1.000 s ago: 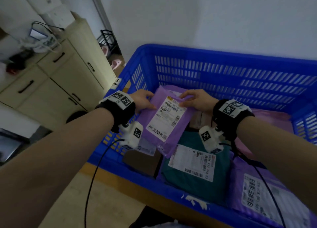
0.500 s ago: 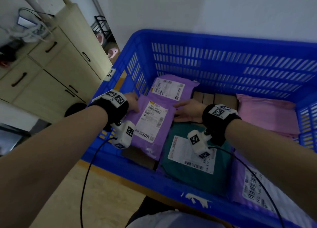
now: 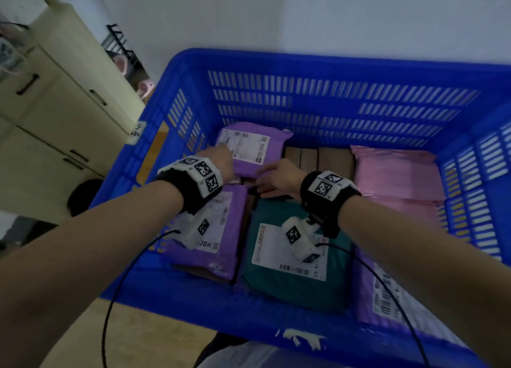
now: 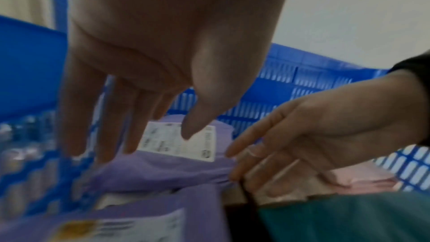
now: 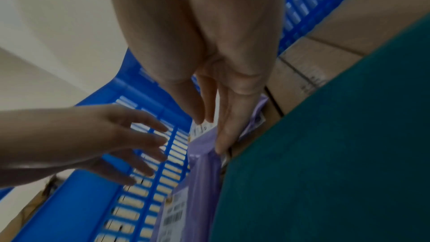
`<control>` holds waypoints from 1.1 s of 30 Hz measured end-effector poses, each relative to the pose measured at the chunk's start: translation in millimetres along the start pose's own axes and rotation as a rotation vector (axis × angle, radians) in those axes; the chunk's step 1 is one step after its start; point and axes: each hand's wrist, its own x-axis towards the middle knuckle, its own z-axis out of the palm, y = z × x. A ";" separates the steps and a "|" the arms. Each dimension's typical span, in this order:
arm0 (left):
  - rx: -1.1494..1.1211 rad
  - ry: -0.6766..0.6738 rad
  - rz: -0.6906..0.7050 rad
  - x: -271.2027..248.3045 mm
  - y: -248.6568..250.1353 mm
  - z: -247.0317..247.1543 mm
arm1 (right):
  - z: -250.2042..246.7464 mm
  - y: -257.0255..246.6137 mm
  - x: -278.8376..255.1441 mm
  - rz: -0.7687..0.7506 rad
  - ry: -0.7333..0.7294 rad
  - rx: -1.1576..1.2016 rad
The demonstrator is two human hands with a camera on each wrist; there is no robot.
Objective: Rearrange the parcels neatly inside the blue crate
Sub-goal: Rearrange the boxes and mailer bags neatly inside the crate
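The blue crate (image 3: 331, 60) holds several parcels. A purple parcel (image 3: 250, 146) with a white label lies at the far left. My left hand (image 3: 224, 153) hovers over its near left part, fingers (image 4: 104, 135) straight and holding nothing. My right hand (image 3: 262, 174) reaches its near right corner, straight fingers (image 5: 223, 135) touching the edge of that far purple parcel (image 4: 163, 168). Under my left wrist, a second purple parcel (image 3: 213, 229) lies flat at the near left. Beside it are a teal parcel (image 3: 293, 259) and a pink parcel (image 3: 395, 174).
Brown cardboard boxes (image 3: 318, 157) sit between the far purple and pink parcels. Another purple parcel (image 3: 387, 298) lies at the near right. Cream cabinets (image 3: 55, 104) stand left of the crate, a white wall behind it. Cables hang from both wrists.
The labelled purple parcel that both hands held has been laid down at the near left and let go. Both hands have moved forward to the far purple parcel.
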 end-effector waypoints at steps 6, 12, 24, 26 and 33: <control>-0.501 0.021 0.147 25.3 71.9 16.0 | -64.2 13.8 -2.3 -0.149 0.279 -0.084; -0.852 -0.162 0.127 42.5 97.0 51.5 | -102.8 33.3 -2.2 -0.076 0.327 -0.100; -0.645 -0.189 0.004 69.0 98.6 59.8 | -93.1 46.4 31.4 0.128 0.293 -0.002; -0.717 -0.244 -0.036 73.9 96.9 61.2 | -92.2 47.8 37.3 0.152 0.290 0.053; -0.979 -0.354 -0.105 68.7 92.1 60.9 | -94.5 47.2 32.7 0.085 0.293 0.048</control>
